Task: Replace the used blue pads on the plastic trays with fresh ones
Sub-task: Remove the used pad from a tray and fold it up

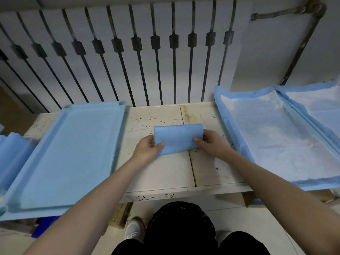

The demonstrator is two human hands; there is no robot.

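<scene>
A pale, scuffed bench (pixel 161 173) runs left to right in front of a slatted wall. On its left part lies a bare blue plastic tray (pixel 70 153) with no pad in it, its long axis running from near to far. On the right lie two opened pads, one (pixel 276 137) beside the other (pixel 320 107), each with a blue border turned up; the trays under them are hidden, and I cannot tell whether these pads are fresh or used. A soft blue stack (pixel 12 153) shows at the far left edge, too blurred to name. At the middle of the bench lies a folded blue pad (pixel 177 138), its long axis left to right. The left hand (pixel 147 150) pinches its left end and the right hand (pixel 213 144) pinches its right end, thumbs on top, each grip closed on the fold. The bare tray lies left of both hands, with the left hand nearer, so the pad likely needs carrying left and opening along the tray's near-far length.
</scene>
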